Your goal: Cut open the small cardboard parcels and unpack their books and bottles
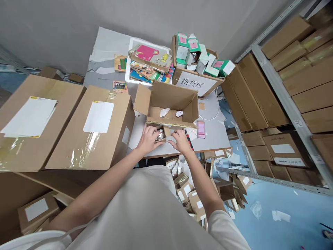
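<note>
At the table's front edge, my left hand (148,140) is closed round the left side of a small open cardboard box (165,130). A shiny silver rounded object (160,134) sits inside that box; its kind I cannot make out. Just to the right, my right hand (180,140) has its thumb and fingers apart, with nothing seen between them. Beside its fingers lies a red and black tool (189,138), partly hidden. Directly beyond both hands stands a larger open cardboard carton (173,95) holding two crumpled white pieces (164,112).
Two big taped cartons (88,146) stand close on my left. Behind are a white foam box (132,86) with books (151,57) and a labelled carton (196,83) of green-white boxes. A phone (201,129) lies right. Shelving (281,90) and floor boxes (194,201) flank the table.
</note>
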The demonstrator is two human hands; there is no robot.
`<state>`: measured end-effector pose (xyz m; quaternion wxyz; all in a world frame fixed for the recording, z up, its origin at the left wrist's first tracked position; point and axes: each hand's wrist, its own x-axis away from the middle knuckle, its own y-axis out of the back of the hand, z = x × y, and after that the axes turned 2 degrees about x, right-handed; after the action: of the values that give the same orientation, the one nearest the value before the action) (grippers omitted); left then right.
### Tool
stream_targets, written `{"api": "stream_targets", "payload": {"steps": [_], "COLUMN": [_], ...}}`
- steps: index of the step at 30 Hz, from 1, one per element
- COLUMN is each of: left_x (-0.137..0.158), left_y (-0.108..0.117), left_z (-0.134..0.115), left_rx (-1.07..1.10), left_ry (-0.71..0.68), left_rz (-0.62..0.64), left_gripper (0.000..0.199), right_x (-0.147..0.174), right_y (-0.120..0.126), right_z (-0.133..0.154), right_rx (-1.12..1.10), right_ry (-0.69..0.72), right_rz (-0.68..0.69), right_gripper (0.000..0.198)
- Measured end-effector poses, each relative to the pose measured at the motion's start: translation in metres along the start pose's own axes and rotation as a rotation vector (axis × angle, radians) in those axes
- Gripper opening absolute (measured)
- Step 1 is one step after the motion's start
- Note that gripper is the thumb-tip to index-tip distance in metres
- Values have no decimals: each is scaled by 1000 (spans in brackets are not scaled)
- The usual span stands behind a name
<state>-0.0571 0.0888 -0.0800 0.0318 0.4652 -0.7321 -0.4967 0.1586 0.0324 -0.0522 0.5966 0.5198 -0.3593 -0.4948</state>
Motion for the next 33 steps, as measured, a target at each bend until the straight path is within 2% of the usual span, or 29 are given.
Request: {"api": "stream_targets", "payload": {"steps": [2, 4, 7, 9, 11, 13, 19, 24, 26, 28, 31, 33], "left_x": [12, 20, 22, 19, 16, 13, 9, 10, 11, 11, 9, 7], "left_y": [-7, -12, -18, -20, -23, -25, -27, -29, -31, -33, -36, -39], "left_z": [7, 12, 12, 9, 5, 4, 2, 0, 1, 3, 6, 7], "left_rx": [49, 100, 189, 255, 297, 321, 343, 355, 362, 367, 367, 377], "left_ry": [82, 103, 41, -20, -60, -56, 104, 122, 124, 131, 141, 133], "left_rz": [-133, -208, -224, -220, -233, -251, -240, -252, -232, -225, -233, -230], "left_gripper": [38, 37, 32, 29, 25, 22, 39, 44, 47, 51, 56, 58], "right_x": [1, 3, 3, 0, -6, -11, -12, -13, -19, -30, -52, -68], "right_y": [4, 9, 18, 23, 25, 25, 29, 37, 39, 41, 44, 43], "right_z": [6, 15, 33, 47, 57, 61, 48, 45, 46, 48, 55, 62], "right_rx": [67, 93, 64, 8, -39, -42, 84, 215, 256, 296, 312, 330], "right_ry": [14, 13, 32, 146, 281, 321, 128, -101, -105, -41, 55, -21], "right_rz": [2, -43, -193, -214, -132, -23, 122, 158, 167, 193, 315, 412], "right_gripper": [29, 29, 25, 24, 29, 30, 24, 28, 31, 31, 26, 22]}}
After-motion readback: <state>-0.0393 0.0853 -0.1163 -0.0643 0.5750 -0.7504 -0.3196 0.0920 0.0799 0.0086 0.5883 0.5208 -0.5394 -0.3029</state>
